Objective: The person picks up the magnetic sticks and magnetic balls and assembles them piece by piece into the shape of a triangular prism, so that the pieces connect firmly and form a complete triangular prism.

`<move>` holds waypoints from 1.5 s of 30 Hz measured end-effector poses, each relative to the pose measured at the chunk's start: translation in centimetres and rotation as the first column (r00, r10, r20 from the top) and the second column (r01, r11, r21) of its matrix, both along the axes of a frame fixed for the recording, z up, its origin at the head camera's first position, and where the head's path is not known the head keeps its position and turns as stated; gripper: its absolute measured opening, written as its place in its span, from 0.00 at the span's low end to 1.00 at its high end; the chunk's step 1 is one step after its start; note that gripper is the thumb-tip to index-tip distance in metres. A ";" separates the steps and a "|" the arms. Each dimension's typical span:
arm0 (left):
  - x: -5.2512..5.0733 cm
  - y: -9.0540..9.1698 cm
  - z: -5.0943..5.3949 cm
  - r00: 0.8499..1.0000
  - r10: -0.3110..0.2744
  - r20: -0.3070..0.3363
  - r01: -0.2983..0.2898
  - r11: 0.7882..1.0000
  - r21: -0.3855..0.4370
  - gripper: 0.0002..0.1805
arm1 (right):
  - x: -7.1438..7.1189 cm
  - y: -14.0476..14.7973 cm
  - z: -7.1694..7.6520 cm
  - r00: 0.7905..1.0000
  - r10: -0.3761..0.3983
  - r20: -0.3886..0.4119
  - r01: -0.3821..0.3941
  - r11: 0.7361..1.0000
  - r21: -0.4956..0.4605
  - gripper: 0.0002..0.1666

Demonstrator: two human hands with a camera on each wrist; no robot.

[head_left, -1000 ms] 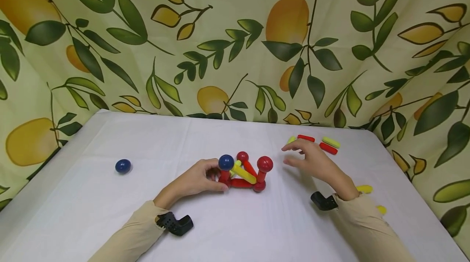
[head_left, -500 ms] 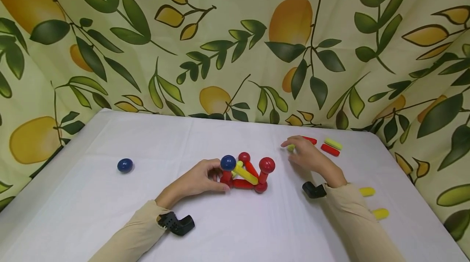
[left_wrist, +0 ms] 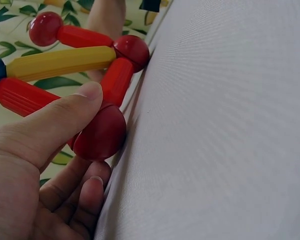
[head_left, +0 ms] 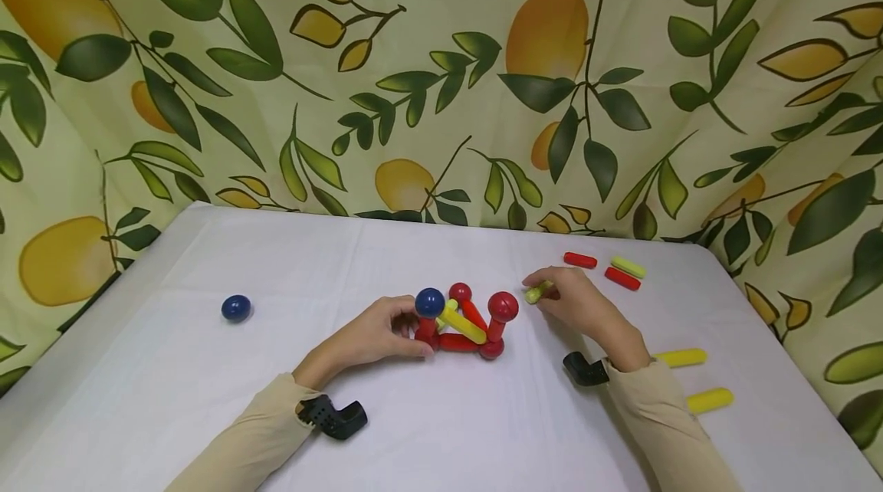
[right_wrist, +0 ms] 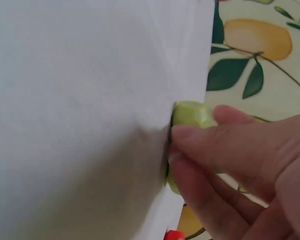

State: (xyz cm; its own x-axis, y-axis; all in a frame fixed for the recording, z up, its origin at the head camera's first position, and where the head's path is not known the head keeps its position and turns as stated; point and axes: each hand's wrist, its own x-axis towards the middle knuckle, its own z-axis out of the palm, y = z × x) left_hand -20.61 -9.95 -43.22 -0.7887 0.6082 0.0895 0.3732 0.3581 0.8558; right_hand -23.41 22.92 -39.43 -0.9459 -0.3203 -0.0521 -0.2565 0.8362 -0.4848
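My left hand (head_left: 375,333) steadies a ball-and-rod toy frame at its near-left corner, thumb and fingers around the lower red ball (left_wrist: 102,134). Red rods (head_left: 458,342) join the red balls along the frame's base. Two short red rods stand upright, one topped by a blue ball (head_left: 430,303), the other by a red ball (head_left: 503,306). A yellow rod (head_left: 463,325) slants across the frame. To the right of it, my right hand (head_left: 582,304) pinches a short light-green rod (head_left: 535,293) at the tabletop. In the right wrist view the fingers partly cover this green rod (right_wrist: 191,115).
A loose blue ball (head_left: 236,308) lies at the left of the white table (head_left: 290,262). Behind my right hand lie two red rods (head_left: 580,260) and a light-green rod (head_left: 628,267). Two yellow rods (head_left: 710,400) lie partly behind my right forearm. A patterned curtain (head_left: 441,93) hangs behind the table.
My right hand has come down onto the light-green rod, taken hold of it and drawn it slightly nearer. My left hand keeps its place on the frame.
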 end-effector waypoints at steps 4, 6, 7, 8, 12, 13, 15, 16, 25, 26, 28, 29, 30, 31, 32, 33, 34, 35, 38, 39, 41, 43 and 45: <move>0.0 0.1 0.0 1.000 -0.003 0.007 0.003 1.000 0.010 0.19 | 0.4 -0.2 0.4 0.999 0.003 -0.048 -0.003 1.000 0.004 0.22; 0.0 0.1 0.0 1.000 -0.003 0.007 0.003 1.000 0.013 0.19 | 0.4 -0.1 0.5 0.998 0.005 -0.070 -0.004 1.000 0.018 0.21; 0.0 0.1 0.0 1.000 -0.003 0.008 0.003 1.000 0.013 0.19 | 0.4 -0.1 0.4 0.997 0.013 -0.076 -0.011 1.000 0.026 0.20; 0.1 0.1 0.1 1.000 -0.003 0.007 0.003 1.000 0.013 0.19 | 0.4 0.0 0.3 0.997 0.028 -0.076 -0.026 0.999 0.029 0.19; 0.1 0.1 0.1 1.000 -0.004 0.008 0.003 1.000 0.016 0.19 | 0.2 0.4 -0.3 0.996 0.059 -0.059 -0.057 0.998 0.040 0.16; 0.2 0.1 0.1 1.000 -0.004 0.009 0.004 1.000 0.019 0.19 | 0.2 0.4 -0.4 0.997 0.062 -0.054 -0.060 0.998 0.034 0.15; 0.2 0.1 0.2 1.000 -0.006 0.011 0.006 1.000 0.029 0.19 | 0.2 0.4 -0.4 0.997 0.061 -0.052 -0.060 0.998 0.020 0.16; 0.2 0.1 0.2 1.000 -0.007 0.011 0.007 0.999 0.035 0.19 | 0.2 0.4 -0.3 0.997 0.060 -0.054 -0.059 0.998 0.014 0.16; 0.1 0.0 0.1 1.000 -0.008 0.010 0.007 0.999 0.041 0.19 | 0.7 -0.3 0.9 0.985 0.096 -0.140 -0.109 0.990 -0.088 0.17; 0.1 0.0 0.1 1.000 -0.009 0.012 0.008 0.999 0.041 0.19 | 0.8 -0.4 1.0 0.985 0.097 -0.144 -0.111 0.989 -0.093 0.17; 0.1 0.0 0.1 1.000 -0.010 0.015 0.009 0.999 0.042 0.19 | 1.0 -0.6 1.3 0.983 0.098 -0.153 -0.115 0.988 -0.102 0.17; 0.1 0.0 0.1 1.000 -0.010 0.015 0.010 0.999 0.042 0.19 | 1.1 -0.7 1.4 0.982 0.101 -0.158 -0.118 0.987 -0.108 0.18; 0.1 0.0 0.0 1.000 -0.011 0.016 0.010 0.999 0.042 0.19 | 1.1 -0.8 1.5 0.981 0.103 -0.166 -0.123 0.986 -0.113 0.18; 0.1 0.0 0.1 1.000 -0.010 0.016 0.009 0.999 0.042 0.19 | 1.2 -0.9 1.6 0.979 0.106 -0.174 -0.127 0.985 -0.118 0.18; 0.1 0.0 0.1 1.000 -0.010 0.015 0.009 0.999 0.042 0.19 | 1.3 -0.9 1.7 0.977 0.107 -0.182 -0.131 0.984 -0.122 0.19; 0.1 0.0 0.1 1.000 -0.010 0.014 0.009 0.999 0.042 0.19 | 1.4 -1.0 1.8 0.976 0.106 -0.191 -0.131 0.983 -0.126 0.19; 0.1 0.0 0.1 1.000 -0.009 0.013 0.009 0.999 0.041 0.19 | 1.5 -1.1 1.9 0.974 0.104 -0.203 -0.132 0.983 -0.131 0.19; 0.1 0.0 0.1 1.000 -0.009 0.012 0.008 0.999 0.041 0.19 | 1.6 -1.2 2.0 0.971 0.102 -0.214 -0.133 0.982 -0.135 0.19; 0.1 0.0 0.1 1.000 -0.006 0.009 0.006 0.999 0.039 0.19 | 1.9 -1.6 2.4 0.963 0.093 -0.252 -0.133 0.981 -0.144 0.19; 0.1 0.0 0.1 1.000 -0.006 0.008 0.005 0.999 0.039 0.19 | 2.0 -1.7 2.5 0.960 0.091 -0.263 -0.132 0.981 -0.144 0.19; 0.1 0.0 0.1 1.000 -0.006 0.007 0.006 0.999 0.037 0.19 | 2.3 -1.9 2.8 0.955 0.091 -0.282 -0.136 0.980 -0.144 0.19; 0.1 0.0 0.1 1.000 -0.007 0.005 0.007 0.999 0.035 0.19 | 2.5 -2.1 3.0 0.950 0.093 -0.298 -0.141 0.979 -0.144 0.19; 0.1 0.0 0.1 1.000 -0.008 0.003 0.008 0.999 0.034 0.19 | 2.7 -2.2 3.2 0.944 0.098 -0.316 -0.150 0.978 -0.145 0.19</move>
State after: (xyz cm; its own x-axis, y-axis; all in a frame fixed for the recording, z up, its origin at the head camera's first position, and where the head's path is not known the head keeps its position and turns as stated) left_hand -20.49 -9.94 -43.11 -0.7843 0.6110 0.1075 0.3729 0.3259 0.8687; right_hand -20.76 20.70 -36.19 -0.8599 -0.4157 0.2963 -0.5105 0.7033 -0.4947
